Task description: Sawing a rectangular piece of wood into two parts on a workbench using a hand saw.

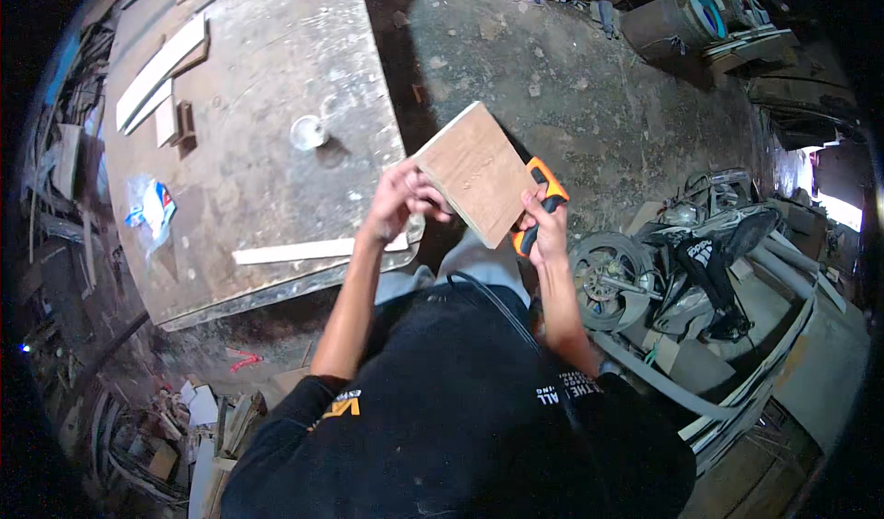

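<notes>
A square wooden board (479,174) is held tilted in front of me, its light-brown face showing. My right hand (545,224) closes round the orange-and-black handle of a handsaw (550,180), with the thumb against the board's right edge. The board hides most of the saw. At the board's left corner, my left hand (405,198) has its fingers curled along the edge, gripping it. Just left of that hand, a long pale wood strip (295,252) lies along the near side of the worktable (249,178).
On the table stand a small white cup (308,132), a clear plastic bag (150,208) and several wood strips (166,68). A motorcycle wheel (608,279) and other parts lie on the floor at right. Wood scraps (207,427) pile up at lower left; a barrel (668,23) stands far right.
</notes>
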Demonstrator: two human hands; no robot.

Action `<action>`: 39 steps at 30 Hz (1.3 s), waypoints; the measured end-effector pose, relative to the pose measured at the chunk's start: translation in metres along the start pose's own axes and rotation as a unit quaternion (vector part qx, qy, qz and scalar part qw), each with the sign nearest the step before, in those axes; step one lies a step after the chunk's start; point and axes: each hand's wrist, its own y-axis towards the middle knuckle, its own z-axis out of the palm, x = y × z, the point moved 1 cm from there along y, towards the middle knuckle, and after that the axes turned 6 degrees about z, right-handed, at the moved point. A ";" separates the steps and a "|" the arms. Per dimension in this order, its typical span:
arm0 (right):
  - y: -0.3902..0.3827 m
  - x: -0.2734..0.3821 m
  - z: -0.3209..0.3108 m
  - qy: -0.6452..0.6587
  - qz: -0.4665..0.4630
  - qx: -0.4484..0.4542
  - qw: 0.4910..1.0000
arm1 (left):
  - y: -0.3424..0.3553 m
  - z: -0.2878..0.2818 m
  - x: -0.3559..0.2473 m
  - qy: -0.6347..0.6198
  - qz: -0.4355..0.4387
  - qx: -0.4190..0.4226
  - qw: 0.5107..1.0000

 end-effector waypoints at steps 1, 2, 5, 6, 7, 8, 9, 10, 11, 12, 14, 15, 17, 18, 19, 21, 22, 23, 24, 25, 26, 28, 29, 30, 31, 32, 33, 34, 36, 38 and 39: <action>-0.007 -0.003 0.003 0.012 -0.016 0.023 1.000 | -0.006 -0.001 -0.023 0.052 -0.001 -0.029 0.998; -0.014 -0.003 0.015 -0.004 -0.040 0.032 0.999 | -0.009 -0.006 -0.044 0.110 -0.034 -0.020 0.993; -0.039 -0.008 0.046 -0.052 -0.094 0.039 0.993 | -0.015 -0.013 -0.074 0.254 -0.074 -0.018 0.964; -0.042 -0.011 0.050 -0.050 -0.109 0.037 0.992 | -0.018 -0.001 -0.091 0.279 -0.083 0.005 0.957; -0.045 -0.014 0.053 -0.048 -0.124 0.034 0.991 | -0.024 -0.012 -0.092 0.281 -0.084 0.008 0.956; -0.041 -0.016 0.058 -0.046 -0.127 0.035 0.990 | -0.024 -0.034 -0.089 0.290 -0.095 0.041 0.951; -0.044 -0.018 0.059 -0.036 -0.120 0.036 0.991 | -0.028 -0.041 -0.087 0.297 -0.109 0.074 0.946; -0.045 -0.019 0.060 -0.027 -0.112 0.038 0.993 | -0.032 -0.046 -0.082 0.281 -0.099 0.067 0.952; -0.046 -0.018 0.061 -0.026 -0.113 0.035 0.993 | -0.034 -0.046 -0.080 0.280 -0.100 0.069 0.952; -0.045 -0.017 0.061 -0.024 -0.084 0.038 0.995 | -0.036 -0.047 -0.077 0.285 -0.079 0.073 0.953; -0.041 -0.018 0.062 -0.019 -0.049 0.042 0.998 | -0.039 -0.039 -0.074 0.287 -0.058 0.077 0.953; -0.037 -0.020 0.061 -0.019 -0.050 0.040 0.998 | -0.041 -0.024 -0.081 0.291 -0.076 0.055 0.952; -0.026 -0.032 0.054 0.018 -0.036 0.044 0.998 | -0.043 -0.024 -0.079 0.293 -0.093 0.029 0.951; -0.018 -0.040 0.050 0.040 -0.039 0.036 0.998 | -0.043 -0.032 -0.071 0.360 -0.049 0.031 0.931; -0.013 -0.047 0.044 0.008 -0.031 0.042 0.999 | -0.043 -0.041 -0.065 0.425 -0.006 0.033 0.905; -0.002 -0.055 0.036 0.016 -0.004 0.050 0.999 | -0.040 -0.028 -0.076 0.507 0.006 0.062 0.860; 0.005 -0.059 0.029 0.020 -0.002 0.066 0.998 | -0.034 -0.027 -0.071 0.543 0.136 0.104 0.822; 0.011 -0.060 0.023 0.020 0.002 0.068 0.997 | -0.033 -0.026 -0.069 0.569 0.261 0.144 0.766; 0.017 -0.061 0.017 0.052 0.034 0.105 0.993 | -0.032 -0.028 -0.067 0.556 0.214 0.170 0.785; 0.024 -0.062 0.011 0.084 0.067 0.142 0.984 | -0.030 -0.031 -0.066 0.558 0.210 0.169 0.785; 0.037 -0.066 0.003 0.079 0.115 0.087 0.986 | -0.023 -0.034 -0.063 0.575 0.227 0.194 0.762; 0.049 -0.059 -0.007 0.126 0.152 0.147 0.969 | -0.018 -0.053 -0.053 0.603 0.248 0.227 0.723; 0.054 -0.054 -0.006 0.186 0.173 0.214 0.943 | -0.014 -0.057 -0.049 0.605 0.246 0.227 0.722; 0.060 -0.050 -0.006 0.132 0.189 0.201 0.952 | -0.012 -0.061 -0.044 0.625 0.245 0.248 0.699; 0.064 -0.052 -0.004 0.133 0.192 0.202 0.951 | -0.010 -0.066 -0.039 0.643 0.242 0.268 0.676; 0.068 -0.056 -0.002 0.026 0.176 0.158 0.971 | -0.006 -0.072 -0.037 0.673 0.233 0.277 0.645; 0.075 -0.060 0.002 -0.083 0.158 0.116 0.977 | -0.003 -0.084 -0.033 0.674 0.232 0.276 0.645; 0.084 -0.068 0.009 -0.098 0.141 0.110 0.979 | 0.000 -0.097 -0.028 0.695 0.215 0.243 0.642; 0.102 -0.098 0.018 -0.157 0.118 0.086 0.977 | -0.003 -0.125 -0.017 0.724 0.178 0.183 0.641; 0.116 -0.120 0.018 -0.183 0.113 0.071 0.974 | -0.009 -0.142 -0.001 0.739 0.152 0.171 0.633; 0.122 -0.128 0.019 -0.199 0.100 0.051 0.974 | -0.013 -0.153 0.008 0.756 0.127 0.157 0.623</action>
